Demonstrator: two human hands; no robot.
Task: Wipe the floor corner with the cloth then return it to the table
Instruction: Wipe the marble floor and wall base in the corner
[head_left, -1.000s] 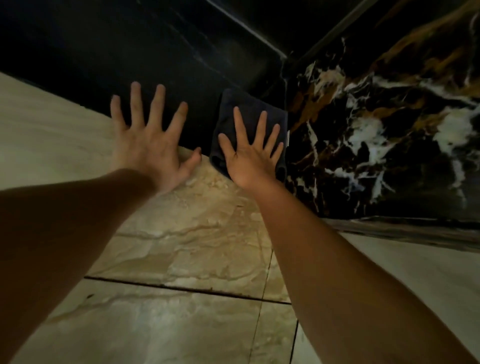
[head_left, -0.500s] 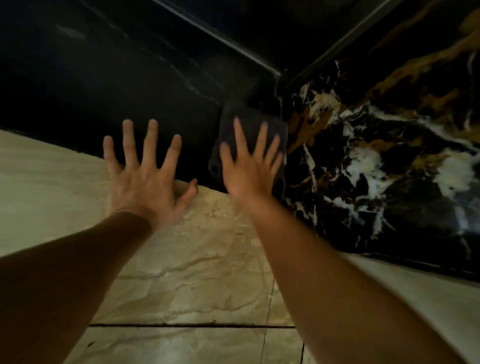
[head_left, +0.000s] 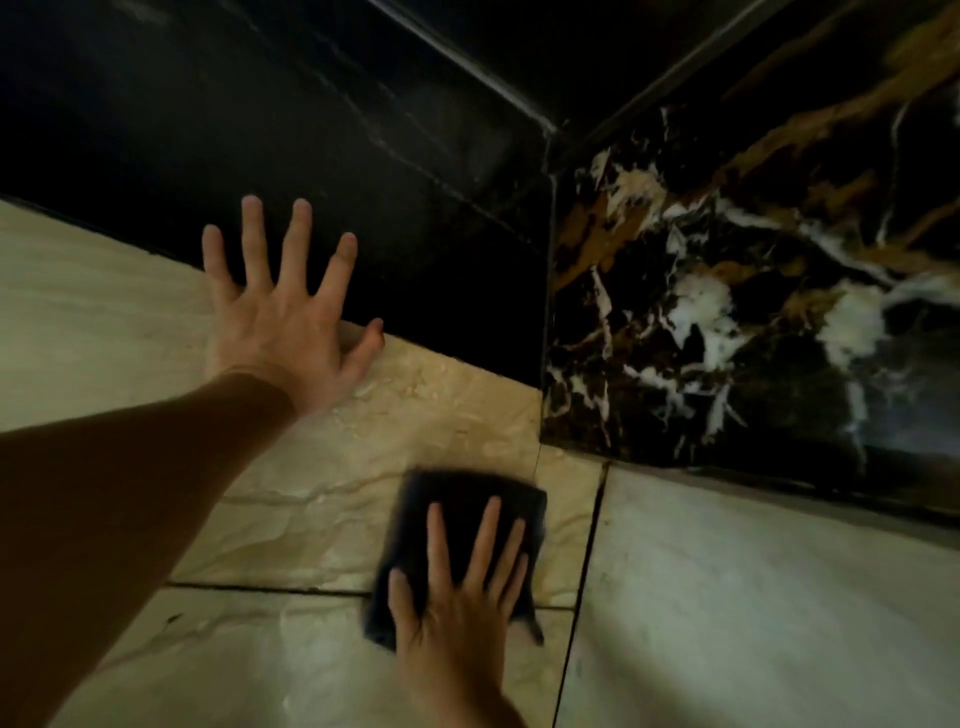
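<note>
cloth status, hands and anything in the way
Right hand flat on cloth, pressing it to floor. Left hand open, braced by wall. Nothing in the way.

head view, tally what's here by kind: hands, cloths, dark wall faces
hands: 2, left hand spread flat on the floor tiles, right hand flat on the cloth
cloths: 1, dark cloth on the floor
dark wall faces: 2, plain black wall, veined marble wall
total: 5

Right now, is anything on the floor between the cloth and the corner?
No. Only bare floor tile lies between the cloth under the right hand and the corner. The left hand rests off to the side.
</note>
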